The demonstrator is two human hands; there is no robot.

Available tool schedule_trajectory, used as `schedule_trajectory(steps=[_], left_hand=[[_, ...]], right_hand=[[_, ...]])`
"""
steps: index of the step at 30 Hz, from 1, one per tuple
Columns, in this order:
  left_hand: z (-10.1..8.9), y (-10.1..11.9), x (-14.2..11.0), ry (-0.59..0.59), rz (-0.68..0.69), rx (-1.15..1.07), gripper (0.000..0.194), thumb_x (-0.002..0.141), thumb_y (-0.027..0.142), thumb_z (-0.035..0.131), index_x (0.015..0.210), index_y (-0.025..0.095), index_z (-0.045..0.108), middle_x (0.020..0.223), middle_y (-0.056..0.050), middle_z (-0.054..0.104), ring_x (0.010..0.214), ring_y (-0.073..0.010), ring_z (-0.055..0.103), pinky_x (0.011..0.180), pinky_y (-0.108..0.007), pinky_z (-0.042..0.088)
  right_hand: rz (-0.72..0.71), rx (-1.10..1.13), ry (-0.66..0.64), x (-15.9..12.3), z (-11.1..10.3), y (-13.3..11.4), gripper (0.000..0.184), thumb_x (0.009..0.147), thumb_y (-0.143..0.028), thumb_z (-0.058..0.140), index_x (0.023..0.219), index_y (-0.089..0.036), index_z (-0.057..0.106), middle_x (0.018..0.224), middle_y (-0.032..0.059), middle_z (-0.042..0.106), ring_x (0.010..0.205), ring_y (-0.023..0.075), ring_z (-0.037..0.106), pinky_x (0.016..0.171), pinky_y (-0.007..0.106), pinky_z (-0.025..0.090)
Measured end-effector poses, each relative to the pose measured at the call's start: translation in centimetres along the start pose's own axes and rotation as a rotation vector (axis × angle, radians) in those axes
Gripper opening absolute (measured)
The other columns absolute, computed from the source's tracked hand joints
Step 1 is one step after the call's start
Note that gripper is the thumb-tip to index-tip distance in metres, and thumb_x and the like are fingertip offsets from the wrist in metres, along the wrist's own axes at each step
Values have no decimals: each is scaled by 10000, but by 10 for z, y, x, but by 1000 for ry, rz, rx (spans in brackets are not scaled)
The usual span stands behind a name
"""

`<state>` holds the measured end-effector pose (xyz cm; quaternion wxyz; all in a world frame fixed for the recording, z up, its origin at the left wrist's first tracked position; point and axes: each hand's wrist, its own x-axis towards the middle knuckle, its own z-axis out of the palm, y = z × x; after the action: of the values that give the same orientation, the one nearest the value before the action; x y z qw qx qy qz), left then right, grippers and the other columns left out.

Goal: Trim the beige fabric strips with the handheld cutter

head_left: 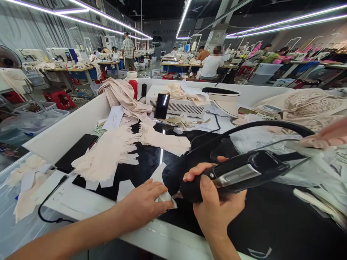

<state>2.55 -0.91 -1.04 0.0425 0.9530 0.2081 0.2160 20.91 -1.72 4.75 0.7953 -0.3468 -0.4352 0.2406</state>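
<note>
My right hand is wrapped around a thick black corded hand tool with a metal plate on its side. The tool's narrow tip points left, close to the fingers of my left hand. That hand presses and pinches a small pale fabric piece on the black work surface. A white scrap lies just left of the hand. Beyond are a fanned pile of cream fabric pieces and a smaller stack. Another person's hand reaches in from the right, near the tool's cable.
Behind the stacks stand a phone, a white vented box and a cream round container. A black phone-like device lies left. Clear plastic bags crowd the right. A low white wall borders the table.
</note>
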Motion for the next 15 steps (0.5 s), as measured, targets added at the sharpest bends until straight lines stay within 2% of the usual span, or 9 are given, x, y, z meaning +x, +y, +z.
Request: schedule_trajectory(steps=[7, 11, 15], left_hand=[[4, -2, -3, 3, -28, -35, 274, 1073, 156, 619, 1312, 247, 716, 1355, -146, 672, 1302, -282, 666, 1133, -533, 571], [5, -3, -3, 22, -25, -44, 270, 1066, 165, 641, 1306, 254, 725, 1368, -143, 671, 1304, -282, 670, 1121, -539, 582], [4, -1, -4, 32, -40, -47, 263, 1076, 192, 640, 1321, 262, 708, 1388, -136, 668, 1309, -283, 670, 1118, -550, 585]], right_hand=[[-26, 20, 27, 5, 8, 2, 409, 900, -270, 853, 1243, -266, 630, 810, -47, 732, 602, 153, 674, 621, 331, 600], [-7, 23, -9, 5, 9, 8, 418, 904, -256, 848, 1255, -278, 621, 828, -52, 733, 611, 150, 676, 619, 325, 601], [18, -11, 19, 4, 9, 10, 403, 906, -264, 852, 1241, -276, 627, 822, -53, 730, 619, 145, 672, 632, 314, 604]])
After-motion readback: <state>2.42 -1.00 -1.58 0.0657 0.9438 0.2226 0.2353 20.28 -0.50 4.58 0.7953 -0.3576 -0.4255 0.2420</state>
